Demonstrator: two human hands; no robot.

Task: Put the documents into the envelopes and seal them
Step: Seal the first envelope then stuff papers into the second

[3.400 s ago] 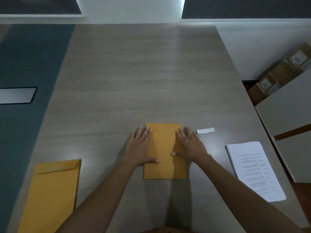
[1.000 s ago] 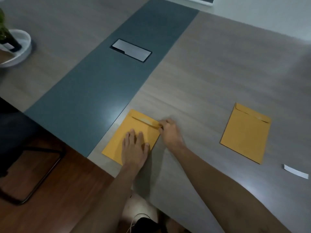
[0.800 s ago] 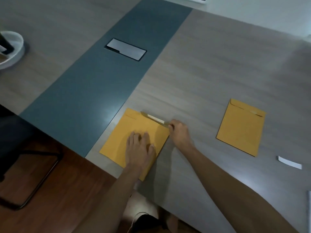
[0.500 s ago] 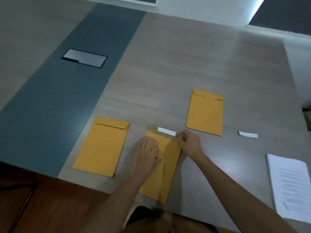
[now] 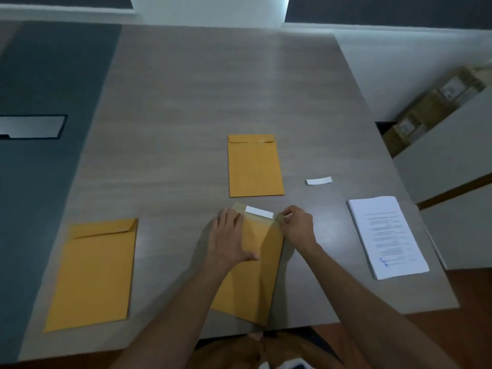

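Head view: my left hand (image 5: 230, 239) lies flat with fingers straight on the middle envelope (image 5: 253, 265), pinning it to the worktop (image 5: 186, 102), while my right hand (image 5: 298, 226) pinches the right corner of its open flap; I cannot tell whether it already has the end of the white liner strip (image 5: 259, 212). This envelope sits at the near edge of the worktop, its long axis running away from me and leaning slightly right, flap end pointing away. To do this well I judge I should keep my left palm pressing steadily so the paper does not skate, peel the strip slowly along the flap, and avoid creasing the corner. A flap-down envelope (image 5: 255, 165) lies just beyond, another envelope (image 5: 94, 272) lies to the left, and the documents (image 5: 386, 237) wait at right, near a discarded strip (image 5: 319, 180).
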